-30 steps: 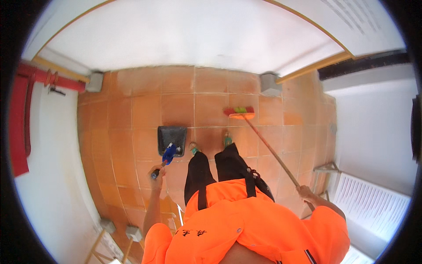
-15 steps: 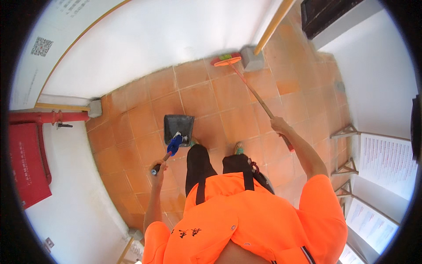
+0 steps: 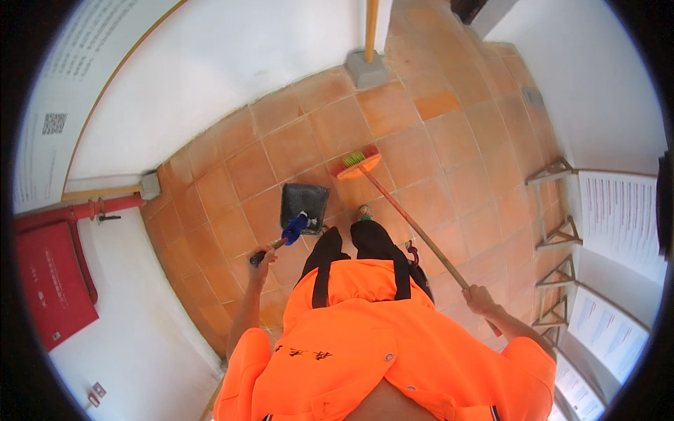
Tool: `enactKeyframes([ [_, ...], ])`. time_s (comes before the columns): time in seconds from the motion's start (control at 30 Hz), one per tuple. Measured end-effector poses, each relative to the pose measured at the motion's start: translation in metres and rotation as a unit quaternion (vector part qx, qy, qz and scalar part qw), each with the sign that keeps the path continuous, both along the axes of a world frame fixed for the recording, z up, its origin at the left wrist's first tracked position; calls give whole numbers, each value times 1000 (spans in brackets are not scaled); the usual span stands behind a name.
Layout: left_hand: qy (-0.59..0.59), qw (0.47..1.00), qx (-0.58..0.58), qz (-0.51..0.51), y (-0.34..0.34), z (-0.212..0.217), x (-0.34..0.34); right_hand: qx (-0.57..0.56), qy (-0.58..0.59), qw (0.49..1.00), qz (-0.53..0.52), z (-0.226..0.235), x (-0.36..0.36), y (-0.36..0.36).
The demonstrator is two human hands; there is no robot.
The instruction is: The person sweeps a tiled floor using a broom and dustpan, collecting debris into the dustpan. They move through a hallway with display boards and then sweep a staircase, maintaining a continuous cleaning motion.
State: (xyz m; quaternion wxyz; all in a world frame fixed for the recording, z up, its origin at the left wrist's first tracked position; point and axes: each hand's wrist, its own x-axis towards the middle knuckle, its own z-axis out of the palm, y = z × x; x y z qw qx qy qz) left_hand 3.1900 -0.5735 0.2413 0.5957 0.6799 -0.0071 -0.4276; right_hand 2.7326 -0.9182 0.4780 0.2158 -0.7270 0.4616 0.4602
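My right hand (image 3: 480,300) is wrapped round the handle of a broom (image 3: 414,226), near its upper end. The broom's orange head with red and yellow-green bristles (image 3: 358,163) rests on the tiled floor ahead of my feet, just right of the dustpan. In my left hand (image 3: 265,263) is the short handle of a black dustpan (image 3: 305,198), gripped close to its dark end. Blue material is wrapped round the lower part of that handle. A small whitish bit shows in the pan next to the blue material; what it is I cannot make out.
Orange tiles (image 3: 281,151) cover the floor. A white wall (image 3: 232,63) runs along the far left, with a grey block and wooden post (image 3: 366,69) at its end. A red box and pipe (image 3: 56,281) are at left. Metal brackets with panels (image 3: 554,231) line the right side.
The broom head has come from beside the wall back toward my feet, near the dustpan. My right hand has drawn back and down with the handle. My view has shifted a little.
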Motion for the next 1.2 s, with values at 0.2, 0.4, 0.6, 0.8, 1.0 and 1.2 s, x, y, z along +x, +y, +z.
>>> enactKeyframes([
  [0.2, 1, 1000, 17, -18, -4, 32, -26, 49, -164, 976, 133, -63, 33, -33],
  [0.4, -14, 999, -16, -26, -22, 52, -91, 67, -229, 947, 216, -146, 154, -79],
  [0.6, -46, 999, -6, -18, -21, 72, -111, 30, -208, 942, 262, -144, 203, -102],
  [0.8, -47, 998, -16, -44, -23, 50, -110, -82, -124, 939, 311, -94, 50, -174],
  [1.0, -90, 985, -63, -132, -40, 19, -90, -150, 5, 966, 212, 19, -55, -173],
  [1.2, -91, 958, -100, -251, -99, 10, -70, -199, -44, 976, 76, 40, -110, -121],
])
